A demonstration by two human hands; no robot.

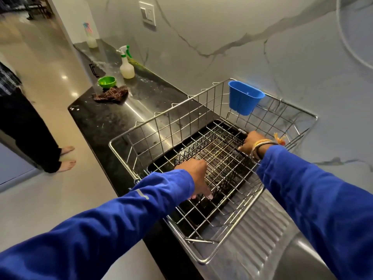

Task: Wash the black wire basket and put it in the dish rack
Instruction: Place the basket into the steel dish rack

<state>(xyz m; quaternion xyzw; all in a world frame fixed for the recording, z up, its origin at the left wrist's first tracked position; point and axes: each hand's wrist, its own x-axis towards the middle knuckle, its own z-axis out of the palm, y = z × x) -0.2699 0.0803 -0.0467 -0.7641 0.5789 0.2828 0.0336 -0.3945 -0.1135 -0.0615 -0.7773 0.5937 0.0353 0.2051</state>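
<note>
Two hands are working inside the steel dish rack (161, 126). Left hand (196, 178) is gripping the near end of the black wire basket (224, 158), fingers curled over its edge; right hand (252, 143) is clutching the far end. Basket is lying low inside the rack. Blue cup (242, 98) is hanging on the rack's back rim, contents hidden. Green bowl (107, 81) and spray bottle (126, 66) holding pale liquid are standing on the worktop (105, 122).
</note>
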